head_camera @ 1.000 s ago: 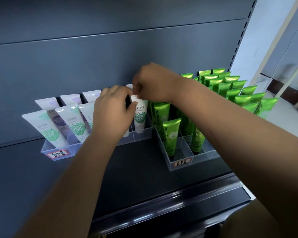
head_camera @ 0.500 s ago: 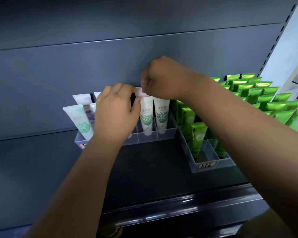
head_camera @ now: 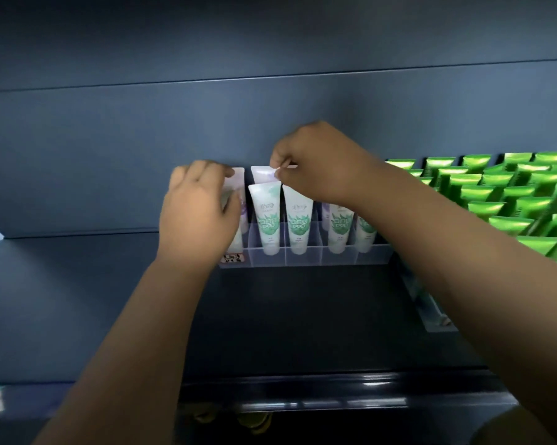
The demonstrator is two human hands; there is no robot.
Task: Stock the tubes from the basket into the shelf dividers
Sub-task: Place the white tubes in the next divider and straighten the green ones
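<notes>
Left hand point(head_camera: 200, 213) lies over the leftmost tubes point(head_camera: 237, 175) of the clear divider tray point(head_camera: 341, 259), fingers curled over their crimped tops and thumb against their fronts. It hides that lane; the price label point(head_camera: 233, 258) shows just below the wrist. Right hand point(head_camera: 315, 165) is near it, not touching, with thumb and forefinger pinched on the flat crimped edge of a rear white tube point(head_camera: 262, 175), behind the front row of leaf-print tubes point(head_camera: 268, 220). Basket not in view.

Risks, judged:
- The pinch sits on a narrow, glossy crimp and may slip if pulled sideways
- Tubes stand on their caps, wide end up; a nudge from a knuckle could tip a front one over the low front wall onto the shelf point(head_camera: 303, 316)
- A rear tube pushed down unseen could land astride a partition or in the next lane

Materials:
- Tubes: soft plastic, a flat fan at the top tapering to a round cap, satin white with green or lilac print
- Tray: thin, rigid, transparent, with straight partitions
- Far right: green tubes point(head_camera: 495, 194), metallic sheen, packed in rows
- Shelf and back panel point(head_camera: 110, 139): matte, dark, and look like painted metal
</notes>
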